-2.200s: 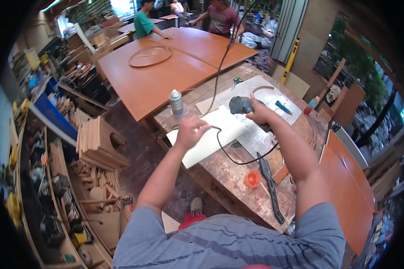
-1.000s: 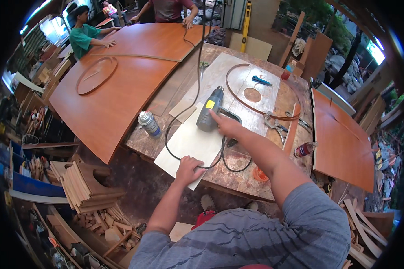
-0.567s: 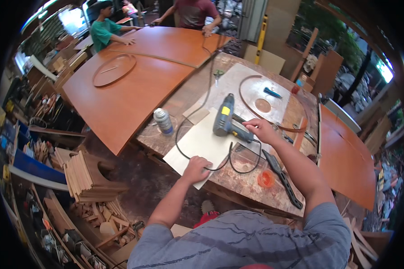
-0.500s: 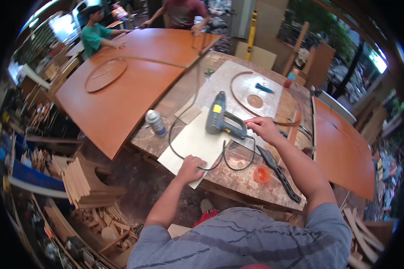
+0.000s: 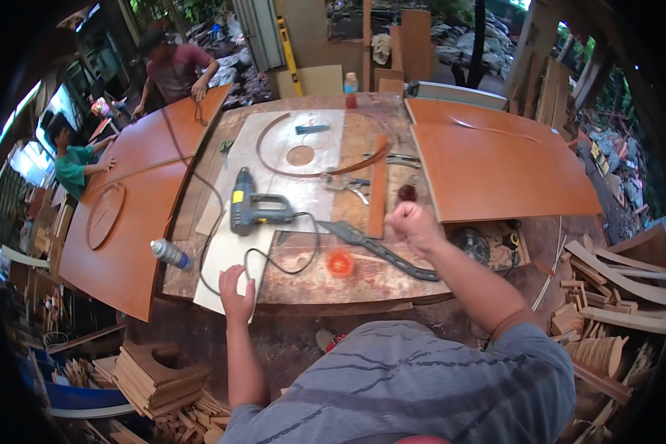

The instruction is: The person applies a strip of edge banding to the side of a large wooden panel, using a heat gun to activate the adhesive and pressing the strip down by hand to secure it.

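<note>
A grey heat gun (image 5: 260,209) with a yellow label lies on a white board (image 5: 226,255), its black cord looping over the bench. My left hand (image 5: 237,294) is open at the board's near edge, beside the cord, fingers apart; whether it touches either is unclear. My right hand (image 5: 416,224) is closed in a fist over the right part of the bench, just short of a small dark red object (image 5: 407,193). Whatever its fingers may hold is hidden. Near it are a long black tool (image 5: 381,250), an orange plastic cup (image 5: 340,263) and an orange-brown strip (image 5: 378,189).
A spray can (image 5: 172,254) stands at the bench's left. Locking pliers (image 5: 350,185) and a curved wooden band (image 5: 265,144) lie farther back. Large orange-brown panels (image 5: 503,174) flank the bench. Two people work at the left panel. Stacked wood pieces (image 5: 159,377) are on the floor.
My view has swung to the right. My right hand has left the heat gun's handle and moved right, closing into a fist. My left hand has turned, its fingers now pointing away from me.
</note>
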`<action>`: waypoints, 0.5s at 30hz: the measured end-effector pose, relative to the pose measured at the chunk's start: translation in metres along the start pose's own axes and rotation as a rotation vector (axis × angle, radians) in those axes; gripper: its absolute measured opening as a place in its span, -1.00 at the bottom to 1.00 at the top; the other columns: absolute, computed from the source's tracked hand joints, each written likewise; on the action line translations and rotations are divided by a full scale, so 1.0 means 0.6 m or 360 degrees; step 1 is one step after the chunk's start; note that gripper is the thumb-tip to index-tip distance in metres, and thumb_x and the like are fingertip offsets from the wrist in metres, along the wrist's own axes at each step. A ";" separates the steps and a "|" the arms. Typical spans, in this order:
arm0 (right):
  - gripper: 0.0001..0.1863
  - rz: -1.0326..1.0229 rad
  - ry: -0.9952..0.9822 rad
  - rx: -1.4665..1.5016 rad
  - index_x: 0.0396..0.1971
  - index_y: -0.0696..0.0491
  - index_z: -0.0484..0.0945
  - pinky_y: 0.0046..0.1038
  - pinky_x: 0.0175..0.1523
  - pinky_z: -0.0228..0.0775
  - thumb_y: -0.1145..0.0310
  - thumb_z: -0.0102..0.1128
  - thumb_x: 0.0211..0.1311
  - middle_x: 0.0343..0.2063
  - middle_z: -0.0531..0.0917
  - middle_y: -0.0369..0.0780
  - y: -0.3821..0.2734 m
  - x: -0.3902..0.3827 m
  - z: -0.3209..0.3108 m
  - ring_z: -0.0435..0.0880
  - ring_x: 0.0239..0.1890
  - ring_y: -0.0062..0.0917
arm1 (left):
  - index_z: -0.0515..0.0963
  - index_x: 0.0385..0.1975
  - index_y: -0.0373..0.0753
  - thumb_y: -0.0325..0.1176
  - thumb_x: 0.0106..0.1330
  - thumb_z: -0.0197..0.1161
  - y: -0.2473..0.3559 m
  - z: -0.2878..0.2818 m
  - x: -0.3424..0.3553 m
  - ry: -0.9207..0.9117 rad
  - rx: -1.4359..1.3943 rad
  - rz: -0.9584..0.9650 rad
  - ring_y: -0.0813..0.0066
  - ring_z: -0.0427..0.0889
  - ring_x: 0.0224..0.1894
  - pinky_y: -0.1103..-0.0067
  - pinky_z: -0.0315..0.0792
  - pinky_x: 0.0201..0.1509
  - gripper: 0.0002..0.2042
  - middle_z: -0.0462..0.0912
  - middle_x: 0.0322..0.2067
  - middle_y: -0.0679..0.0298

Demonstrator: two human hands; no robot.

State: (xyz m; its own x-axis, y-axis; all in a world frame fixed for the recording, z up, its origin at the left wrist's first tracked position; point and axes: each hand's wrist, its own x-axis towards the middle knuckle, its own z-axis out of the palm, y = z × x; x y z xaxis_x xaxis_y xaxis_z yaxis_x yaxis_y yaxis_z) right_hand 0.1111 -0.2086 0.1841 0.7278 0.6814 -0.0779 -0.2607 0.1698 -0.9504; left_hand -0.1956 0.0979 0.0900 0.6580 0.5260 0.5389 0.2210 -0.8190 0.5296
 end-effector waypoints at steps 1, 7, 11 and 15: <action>-0.74 -0.0022 -0.0030 -0.0046 -0.58 0.00 0.48 -0.68 -0.59 0.12 0.37 0.43 0.14 -0.68 0.48 -0.42 0.006 -0.023 -0.030 0.33 -0.67 -0.78 | 0.53 -0.06 -0.23 -0.48 0.08 0.28 0.062 0.007 0.007 0.0104 -0.0023 0.0054 0.06 0.49 0.10 0.11 0.11 0.40 -0.64 0.57 -0.05 0.09; -0.63 -0.0022 -0.0212 -0.0237 -0.64 -0.01 0.37 -0.68 -0.47 0.14 0.44 0.51 0.03 -0.63 0.43 -0.50 0.032 -0.154 -0.200 0.30 -0.55 -0.83 | 0.52 -0.03 -0.28 -0.47 0.12 0.27 0.406 0.158 0.014 0.0074 -0.0478 0.0277 0.06 0.48 0.11 0.25 0.26 0.29 -0.64 0.55 0.00 0.04; -0.76 -0.0099 -0.0341 -0.0254 -0.59 0.08 0.50 -0.65 -0.28 0.35 0.51 0.47 0.02 -0.44 0.52 -0.36 0.001 -0.209 -0.306 0.46 -0.39 -0.77 | 0.52 -0.02 -0.30 -0.48 0.11 0.28 0.545 0.254 0.042 -0.0127 -0.0628 0.0427 0.07 0.49 0.10 0.30 0.29 0.26 -0.62 0.55 0.00 0.04; -0.88 -0.0229 -0.0423 -0.0299 -0.33 0.19 0.68 -0.58 -0.05 0.47 0.55 0.36 0.11 -0.01 0.57 -0.16 -0.034 -0.233 -0.409 0.59 -0.12 -0.59 | 0.49 0.02 -0.32 -0.44 0.19 0.26 0.629 0.327 0.102 -0.0303 -0.0826 0.0532 0.12 0.46 0.15 0.35 0.28 0.27 -0.63 0.52 0.05 0.03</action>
State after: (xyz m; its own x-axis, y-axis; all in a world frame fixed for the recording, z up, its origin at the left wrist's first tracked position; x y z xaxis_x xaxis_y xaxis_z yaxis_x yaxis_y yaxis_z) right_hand 0.1705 -0.4821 0.1402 0.5518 0.8255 0.1185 -0.0279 0.1603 -0.9867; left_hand 0.0692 -0.2241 0.1941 0.7579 0.1724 0.6292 -0.3636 -0.6891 0.6268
